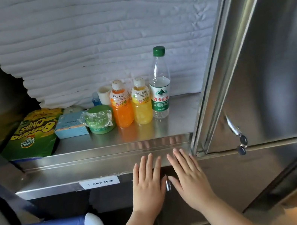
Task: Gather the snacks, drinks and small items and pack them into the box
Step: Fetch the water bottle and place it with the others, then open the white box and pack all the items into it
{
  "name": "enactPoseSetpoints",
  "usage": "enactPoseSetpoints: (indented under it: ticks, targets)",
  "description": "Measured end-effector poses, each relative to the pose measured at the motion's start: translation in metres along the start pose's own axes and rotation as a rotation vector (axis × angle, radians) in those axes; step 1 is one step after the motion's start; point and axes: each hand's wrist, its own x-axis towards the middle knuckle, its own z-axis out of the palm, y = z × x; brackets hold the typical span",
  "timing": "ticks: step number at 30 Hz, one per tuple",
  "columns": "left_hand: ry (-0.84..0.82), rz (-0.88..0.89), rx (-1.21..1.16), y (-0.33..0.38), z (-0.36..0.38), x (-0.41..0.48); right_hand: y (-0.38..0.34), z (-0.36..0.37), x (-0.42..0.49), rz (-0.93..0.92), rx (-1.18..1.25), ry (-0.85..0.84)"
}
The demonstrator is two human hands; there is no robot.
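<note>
from the head view, nothing is packed yet, as far as i can judge. my left hand [147,186] and right hand [190,179] lie flat, fingers spread, each grip apart and empty, in front of the steel shelf [176,127]. taking the water bottle [160,90] as landmark: just left of it stand the yellow drink [141,103] and orange drink [121,107], then the green cup [99,120], blue carton [70,125] and banana chips [30,133]. no box is in sight, so gathering everything remains.

On shelf [176,127], L to R: chips bag [32,132], box [70,125], bowl [100,119], 3 bottles [141,103]; towels [91,43] behind.
</note>
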Motion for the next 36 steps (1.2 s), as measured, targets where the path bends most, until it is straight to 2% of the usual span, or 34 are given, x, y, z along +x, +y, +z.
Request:
enactPoseSetpoints:
  ticks: [4,8,15,21,29,36]
  targets:
    - [-0.041,-0.07,-0.034,0.023,-0.019,-0.014,0.014,-0.023,-0.021,-0.012,0.163,-0.058]
    - [-0.119,-0.052,-0.142,0.069,-0.031,-0.036,0.038,-0.057,-0.078,0.048,0.205,0.03]
    - [-0.135,0.191,-0.247,0.189,-0.041,-0.062,0.105,-0.094,-0.207,0.337,0.154,0.187]
    - [-0.186,0.454,-0.295,0.301,-0.038,-0.079,0.167,-0.122,-0.33,0.696,0.095,0.252]
    - [-0.292,0.822,-0.379,0.464,-0.023,-0.103,0.235,-0.142,-0.481,1.13,0.007,0.289]
    - [-0.405,1.032,-0.44,0.615,0.02,-0.127,0.305,-0.146,-0.593,1.412,-0.032,0.245]
